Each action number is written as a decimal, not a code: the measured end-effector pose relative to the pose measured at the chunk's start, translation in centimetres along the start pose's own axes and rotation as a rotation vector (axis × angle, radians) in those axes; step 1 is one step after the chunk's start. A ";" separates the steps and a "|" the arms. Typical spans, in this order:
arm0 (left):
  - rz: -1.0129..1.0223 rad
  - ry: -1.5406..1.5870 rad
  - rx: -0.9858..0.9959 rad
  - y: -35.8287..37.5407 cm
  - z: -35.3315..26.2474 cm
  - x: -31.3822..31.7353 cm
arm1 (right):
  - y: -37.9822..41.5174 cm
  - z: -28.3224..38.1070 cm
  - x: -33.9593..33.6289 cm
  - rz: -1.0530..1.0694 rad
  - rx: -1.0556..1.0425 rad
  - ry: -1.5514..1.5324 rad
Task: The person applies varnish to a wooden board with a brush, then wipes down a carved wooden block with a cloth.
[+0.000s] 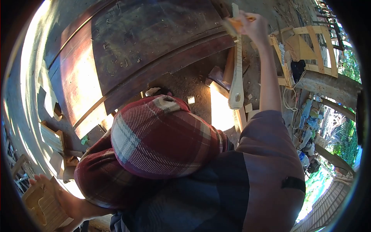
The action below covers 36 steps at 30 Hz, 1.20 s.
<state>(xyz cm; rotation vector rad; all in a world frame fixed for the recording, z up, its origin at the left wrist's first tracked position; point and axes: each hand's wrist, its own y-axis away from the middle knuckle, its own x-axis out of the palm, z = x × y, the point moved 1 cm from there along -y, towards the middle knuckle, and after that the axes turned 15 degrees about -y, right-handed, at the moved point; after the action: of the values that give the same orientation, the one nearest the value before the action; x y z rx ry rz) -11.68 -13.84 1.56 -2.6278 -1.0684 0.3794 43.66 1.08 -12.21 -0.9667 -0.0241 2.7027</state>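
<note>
My right fingers (248, 28) grasp an orange-handled, brush-like tool (235, 24) at one o'clock; my left fingers (37, 178) meet a brown wooden block (52, 207) at eight, their grip unclear from here. I judge brushing underway; the next stroke calls for steadiness.

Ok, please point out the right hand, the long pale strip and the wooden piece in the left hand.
Right hand (256, 29): head view, middle of the hand.
Long pale strip (237, 73): head view, mid-length.
Wooden piece (53, 208): head view, its grained face.
</note>
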 end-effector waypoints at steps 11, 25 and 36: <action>0.021 0.020 0.027 -0.3 -0.8 -0.1 | -1.9 -5.9 -3.7 0.251 -0.021 -0.079; 0.090 0.088 0.096 -0.8 -2.8 1.4 | 1.1 0.3 -1.6 0.256 -0.079 0.321; 0.052 0.164 0.036 -1.7 -3.2 4.0 | 0.0 -1.8 -3.0 0.319 0.045 0.284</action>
<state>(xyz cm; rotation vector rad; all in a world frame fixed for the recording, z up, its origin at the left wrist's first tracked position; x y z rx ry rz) -8.95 -10.34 4.61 -2.6070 -0.9335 0.1880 47.03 0.16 -11.78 -1.4388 0.2674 2.7956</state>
